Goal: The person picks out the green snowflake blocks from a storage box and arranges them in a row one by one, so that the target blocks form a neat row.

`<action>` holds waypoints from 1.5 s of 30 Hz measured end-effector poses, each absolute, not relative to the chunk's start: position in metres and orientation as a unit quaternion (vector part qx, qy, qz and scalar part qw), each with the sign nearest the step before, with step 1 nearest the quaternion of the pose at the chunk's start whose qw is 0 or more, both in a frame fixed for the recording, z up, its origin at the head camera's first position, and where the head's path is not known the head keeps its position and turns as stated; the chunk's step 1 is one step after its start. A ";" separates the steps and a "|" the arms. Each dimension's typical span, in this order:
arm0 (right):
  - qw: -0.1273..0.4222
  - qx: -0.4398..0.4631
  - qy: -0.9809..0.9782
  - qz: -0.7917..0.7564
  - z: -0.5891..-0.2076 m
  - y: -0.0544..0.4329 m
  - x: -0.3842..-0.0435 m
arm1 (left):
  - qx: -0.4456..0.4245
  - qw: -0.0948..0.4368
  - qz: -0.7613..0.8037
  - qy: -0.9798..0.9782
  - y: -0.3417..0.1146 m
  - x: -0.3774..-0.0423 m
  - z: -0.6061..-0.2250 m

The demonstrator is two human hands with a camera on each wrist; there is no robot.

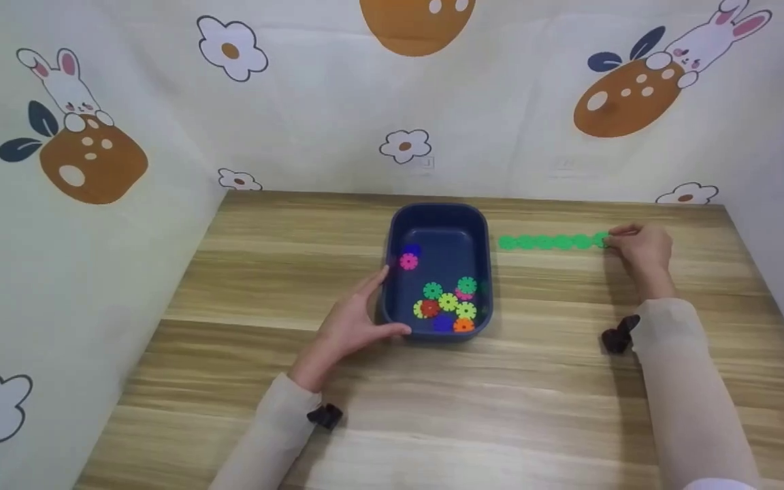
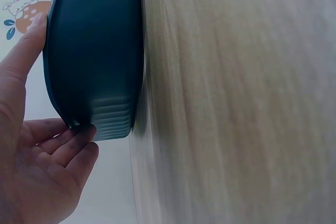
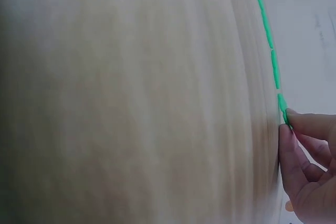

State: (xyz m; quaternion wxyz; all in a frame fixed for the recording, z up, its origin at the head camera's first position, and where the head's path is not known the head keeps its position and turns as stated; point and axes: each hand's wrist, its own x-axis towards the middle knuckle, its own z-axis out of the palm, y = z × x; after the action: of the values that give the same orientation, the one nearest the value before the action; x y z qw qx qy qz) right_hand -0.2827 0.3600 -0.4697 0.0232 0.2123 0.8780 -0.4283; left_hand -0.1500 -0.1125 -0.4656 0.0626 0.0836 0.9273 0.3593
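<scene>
A dark blue plastic box (image 1: 438, 337) stands on the table. My left hand (image 1: 351, 323) holds it at the near left corner, thumb on the near rim and fingers against the left side; the left wrist view shows the fingertips (image 2: 84, 135) on the box wall (image 2: 94, 51). To the right of the box lies a straight row of green snowflake discs (image 1: 545, 242). At its right end my right hand (image 1: 644, 252) pinches a green snowflake disc (image 3: 283, 109) between thumb and fingertips. That disc is partly hidden by the fingers.
Inside the box are several loose snowflake discs: a pink one (image 1: 408, 261), a red one (image 1: 429, 308), an orange one (image 1: 464, 325) and others in green, yellow and blue. A patterned cloth wall (image 1: 501, 88) borders the back of the wooden table (image 1: 501, 408).
</scene>
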 end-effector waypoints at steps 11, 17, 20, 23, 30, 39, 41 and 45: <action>0.025 0.188 0.881 -0.433 -0.471 0.364 -0.276 | 0.083 0.068 0.362 0.926 -0.113 -0.148 -0.470; 0.036 0.215 0.796 -0.564 -0.467 0.364 -0.277 | 0.077 0.071 0.359 0.927 -0.113 -0.150 -0.467; 0.025 0.215 0.772 -0.597 -0.464 0.359 -0.275 | 0.079 0.069 0.358 0.928 -0.113 -0.151 -0.467; 0.010 0.205 0.761 -0.615 -0.459 0.352 -0.274 | 0.083 0.065 0.357 0.928 -0.113 -0.152 -0.467; -0.009 0.163 0.803 -0.573 -0.453 0.338 -0.274 | 0.080 0.070 0.361 0.927 -0.113 -0.154 -0.466; -0.009 0.137 0.771 -0.622 -0.441 0.306 -0.270 | 0.071 0.083 0.357 0.928 -0.113 -0.154 -0.467; 0.001 0.127 0.742 -0.658 -0.435 0.294 -0.267 | 0.070 0.083 0.356 0.928 -0.113 -0.154 -0.467; 0.022 0.103 0.724 -0.682 -0.423 0.269 -0.263 | 0.073 0.081 0.356 0.928 -0.113 -0.153 -0.467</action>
State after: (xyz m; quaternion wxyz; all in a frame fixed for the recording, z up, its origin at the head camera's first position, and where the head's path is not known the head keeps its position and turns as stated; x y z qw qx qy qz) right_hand -0.2632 0.2694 -0.4226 0.0215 0.1028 0.7239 -0.6818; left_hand -0.1527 -0.1132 -0.4668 0.0810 0.0732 0.9280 0.3563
